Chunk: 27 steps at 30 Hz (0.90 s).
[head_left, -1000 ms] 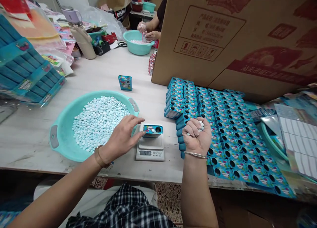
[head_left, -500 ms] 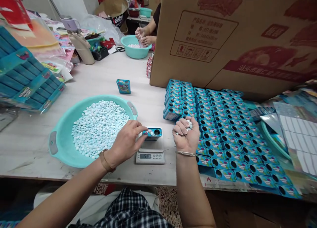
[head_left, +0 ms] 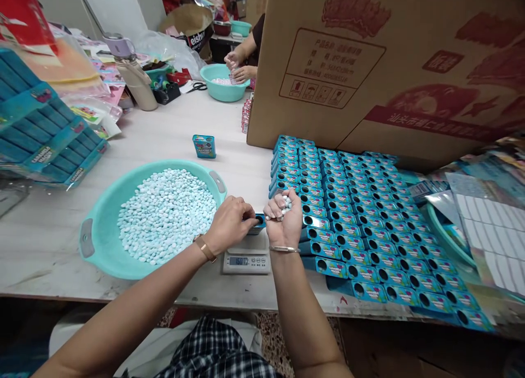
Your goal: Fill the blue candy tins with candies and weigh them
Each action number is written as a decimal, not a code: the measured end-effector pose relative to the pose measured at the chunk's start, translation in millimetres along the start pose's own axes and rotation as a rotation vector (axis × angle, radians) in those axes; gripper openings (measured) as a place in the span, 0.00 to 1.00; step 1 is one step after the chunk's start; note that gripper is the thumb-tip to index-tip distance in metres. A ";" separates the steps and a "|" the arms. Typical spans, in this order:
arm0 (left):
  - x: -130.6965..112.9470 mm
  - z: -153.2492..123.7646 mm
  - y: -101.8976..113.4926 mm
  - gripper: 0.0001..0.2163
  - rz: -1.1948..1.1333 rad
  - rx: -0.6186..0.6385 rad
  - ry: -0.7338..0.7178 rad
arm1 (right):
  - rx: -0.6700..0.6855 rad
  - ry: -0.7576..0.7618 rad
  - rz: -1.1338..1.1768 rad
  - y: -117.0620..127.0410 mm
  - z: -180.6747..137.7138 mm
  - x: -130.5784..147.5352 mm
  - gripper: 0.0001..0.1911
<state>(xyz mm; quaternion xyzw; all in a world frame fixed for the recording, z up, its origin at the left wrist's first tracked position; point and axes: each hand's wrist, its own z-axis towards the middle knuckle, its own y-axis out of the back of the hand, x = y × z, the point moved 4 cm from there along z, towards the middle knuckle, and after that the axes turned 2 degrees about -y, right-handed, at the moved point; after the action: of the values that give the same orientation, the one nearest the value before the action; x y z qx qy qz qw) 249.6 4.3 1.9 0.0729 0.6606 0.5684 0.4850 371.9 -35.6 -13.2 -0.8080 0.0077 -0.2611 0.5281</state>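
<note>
My left hand (head_left: 229, 225) is closed on a small blue candy tin (head_left: 258, 222) that sits on a white digital scale (head_left: 247, 256); the hand hides most of the tin. My right hand (head_left: 282, 220) is a fist holding several pale blue candies, touching the tin's right end. A teal basin (head_left: 98, 227) full of pale blue candies (head_left: 166, 213) lies just left of the scale. Rows of open blue tins (head_left: 361, 219) cover the table to the right.
A large cardboard box (head_left: 389, 66) stands behind the tins. One lone tin (head_left: 204, 146) stands on the table beyond the basin. Stacked blue packs (head_left: 41, 132) sit far left, with a beige bottle (head_left: 133, 74). Another person's hands (head_left: 240, 66) work over a second teal bowl (head_left: 223, 85).
My left hand has closed from open fingers onto the tin on the scale. My right fist has moved left from above the rows to the tin's right end.
</note>
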 end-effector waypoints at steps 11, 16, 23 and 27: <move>-8.4 -0.3 0.0 0.08 -0.051 -0.036 -0.088 | -0.001 0.018 -0.028 -0.7 1.2 0.6 0.11; 4.1 -4.2 42.4 0.06 -0.106 -0.165 -0.052 | 0.039 0.070 0.014 2.8 -4.9 31.7 0.11; 10.5 -3.5 61.5 0.14 -0.059 -0.081 -0.057 | 0.108 0.123 0.058 17.8 -14.6 67.6 0.09; -7.6 10.9 15.4 0.28 0.174 0.263 -0.167 | 0.106 0.082 0.038 23.8 -12.6 57.1 0.10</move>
<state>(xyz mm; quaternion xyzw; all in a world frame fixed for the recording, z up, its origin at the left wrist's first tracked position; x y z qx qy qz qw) 254.4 12.1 20.1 0.2396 0.6780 0.5089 0.4732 422.1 -73.3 -6.1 -0.7674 0.0310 -0.2837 0.5742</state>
